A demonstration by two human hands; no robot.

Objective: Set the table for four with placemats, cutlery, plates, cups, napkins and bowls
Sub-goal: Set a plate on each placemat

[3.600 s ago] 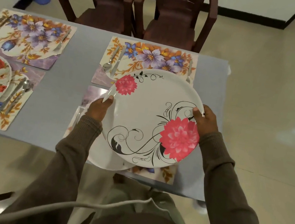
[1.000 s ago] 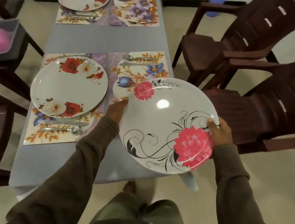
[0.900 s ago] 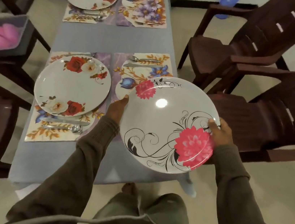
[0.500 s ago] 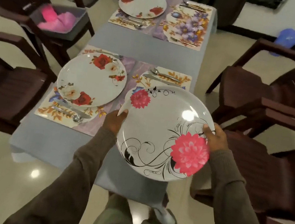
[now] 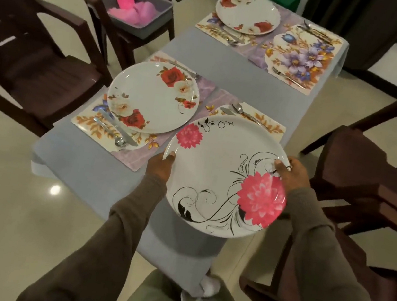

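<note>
Plate with pink dahlias point(image 5: 224, 177) held level over the near end of the grey-clothed table point(image 5: 87, 170), gripped at opposite rims: left hand point(image 5: 160, 166) curled round the left edge with the thumb on top, right hand point(image 5: 291, 173) pinching the right edge the same way. Carried flat and two-handed, probably to keep it steady on the way to a mat. Hovering above the near right placemat point(image 5: 269, 126), clear of the spoon and knife point(image 5: 243, 113) laid along that mat's far side; likely meant to land there, since that setting lacked a plate.

Beyond and left of the held plate, seen lying on its own mat with cutlery either side: rose-patterned plate point(image 5: 152, 96). Farther off, at the table's far end: second rose plate point(image 5: 247, 13) on a mat, and beside it a bare floral placemat point(image 5: 305, 55) with cutlery only.

Counted: three plates, two set and one in hand; four placemats; cutlery at all four. No cups or bowls seen on the table. Left of the far end, on a chair: grey tub of pink cloth point(image 5: 135, 11), perhaps napkins.
</note>
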